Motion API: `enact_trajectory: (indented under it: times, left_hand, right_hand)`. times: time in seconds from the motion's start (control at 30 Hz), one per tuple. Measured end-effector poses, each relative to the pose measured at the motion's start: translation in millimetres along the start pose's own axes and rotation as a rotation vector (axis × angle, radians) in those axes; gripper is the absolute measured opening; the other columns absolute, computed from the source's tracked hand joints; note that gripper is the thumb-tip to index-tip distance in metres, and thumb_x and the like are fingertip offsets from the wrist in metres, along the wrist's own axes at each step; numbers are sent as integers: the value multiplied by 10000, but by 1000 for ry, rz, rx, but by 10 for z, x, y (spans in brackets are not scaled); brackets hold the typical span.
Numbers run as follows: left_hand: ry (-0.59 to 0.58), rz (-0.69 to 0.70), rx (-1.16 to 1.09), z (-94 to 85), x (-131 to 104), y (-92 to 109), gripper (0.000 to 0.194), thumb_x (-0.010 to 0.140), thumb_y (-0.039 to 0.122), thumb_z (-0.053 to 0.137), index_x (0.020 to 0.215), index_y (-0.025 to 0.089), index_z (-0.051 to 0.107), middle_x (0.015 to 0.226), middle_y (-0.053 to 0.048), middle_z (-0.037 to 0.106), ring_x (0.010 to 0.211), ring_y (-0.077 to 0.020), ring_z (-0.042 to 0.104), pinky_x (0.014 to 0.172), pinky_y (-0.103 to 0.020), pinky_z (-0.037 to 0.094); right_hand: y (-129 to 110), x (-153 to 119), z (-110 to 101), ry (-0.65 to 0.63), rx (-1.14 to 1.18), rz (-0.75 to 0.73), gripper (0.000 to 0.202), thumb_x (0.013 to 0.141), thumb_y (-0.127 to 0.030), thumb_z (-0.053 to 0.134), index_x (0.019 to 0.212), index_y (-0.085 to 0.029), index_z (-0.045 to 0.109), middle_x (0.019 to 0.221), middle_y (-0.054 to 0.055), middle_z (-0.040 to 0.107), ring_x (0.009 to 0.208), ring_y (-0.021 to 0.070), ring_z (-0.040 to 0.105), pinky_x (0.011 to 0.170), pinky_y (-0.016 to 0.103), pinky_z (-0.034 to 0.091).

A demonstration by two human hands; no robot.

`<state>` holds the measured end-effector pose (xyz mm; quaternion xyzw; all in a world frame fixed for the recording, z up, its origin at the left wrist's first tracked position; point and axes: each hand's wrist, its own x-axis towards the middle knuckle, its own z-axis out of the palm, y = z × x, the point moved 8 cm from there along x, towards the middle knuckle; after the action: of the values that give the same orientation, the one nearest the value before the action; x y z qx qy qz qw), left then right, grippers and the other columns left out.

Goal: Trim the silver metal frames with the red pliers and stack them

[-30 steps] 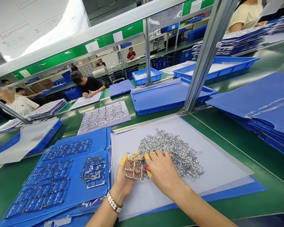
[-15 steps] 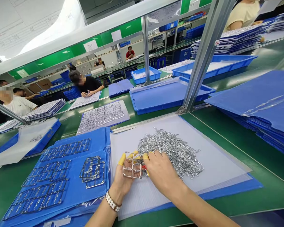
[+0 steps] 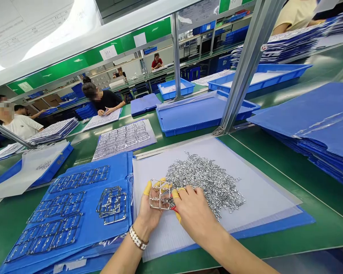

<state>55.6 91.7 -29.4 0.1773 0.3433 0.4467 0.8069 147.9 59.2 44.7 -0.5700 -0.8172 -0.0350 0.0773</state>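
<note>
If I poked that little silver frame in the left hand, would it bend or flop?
The silver frame is probably fairly stiff: its thin bars look straight, with no visible sag where the left hand holds it. It's likely light for its size, being mostly open gaps. Its shiny surface looks smooth, so it might slip easily.

Factory workshop, viewed from where I stand. Just beside the pliers in the right hand, loose metal parts lie heaped on white sheeting over a green bench; left of this grip, many similar metal frames lie in rows. Beyond it stand a metal post and blue trays, with a co-worker in black bent over a further bench.
</note>
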Motion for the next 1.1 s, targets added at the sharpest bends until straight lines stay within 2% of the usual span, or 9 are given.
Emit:
enact_trajectory:
  times: [0.27,0.4,0.57,0.67,0.73,0.8,0.9,1.0,1.1]
  left_hand:
    - [14,13,24,-27,-1,23,505,852,538,476,1172,162,581,1124,-112,636,719,-183,634,603,-298,468]
    - [21,47,58,-15,-22,68,530,843,556,483,1192,169,581,1154,-116,626,754,-195,636,672,-327,475]
    - [69,400,381,65,-156,256,459,770,362,671,1189,181,620,1216,-108,609,1161,-292,504,949,-355,385]
    - [-38,557,602,291,-290,295,542,628,172,778,1153,216,651,1322,-120,533,1339,-332,295,1108,-407,201]
    - [-86,611,706,388,-363,309,596,589,143,798,1158,240,648,1394,-121,462,1384,-338,204,1136,-443,111]
    - [-40,677,723,362,-417,371,657,570,133,812,1190,248,626,1481,-107,349,1417,-323,118,1143,-427,87]
    - [105,670,542,119,-395,419,757,594,151,810,1290,271,537,1535,-74,250,1435,-279,70,1124,-368,173]
    - [122,421,206,-93,-212,225,654,756,333,694,1359,307,444,1410,-72,455,1335,-265,352,1016,-361,361]
    - [24,232,-111,-58,-71,61,572,820,465,575,1330,220,490,1088,-103,664,968,-249,625,856,-353,473]
  right_hand:
    - [-51,4,26,6,-40,-19,173,813,-110,547,954,-176,621,840,79,630,783,220,553,675,370,319]
    - [118,-18,-10,42,121,37,177,774,-146,600,946,-180,625,862,73,650,839,229,565,720,357,341]
    - [444,52,184,22,978,303,236,823,-395,536,946,-201,590,813,21,637,732,180,566,657,310,404]
    - [421,144,400,2,1497,426,319,773,-508,559,843,-197,555,706,-20,586,626,140,526,590,276,411]
    - [409,199,449,63,1629,438,335,713,-491,631,832,-188,551,729,-17,592,658,139,538,634,279,437]
    - [434,224,430,148,1587,422,323,707,-455,654,856,-184,562,775,1,617,707,153,568,681,292,460]
    - [470,192,262,342,1251,358,241,809,-377,564,957,-188,579,830,37,646,728,174,596,692,317,480]
    - [174,110,-32,563,825,62,233,859,-190,447,1051,-187,578,899,79,648,826,200,594,754,363,476]
    - [-304,6,-115,607,495,-202,319,833,-81,411,1090,-176,575,887,90,641,853,225,571,786,412,451]
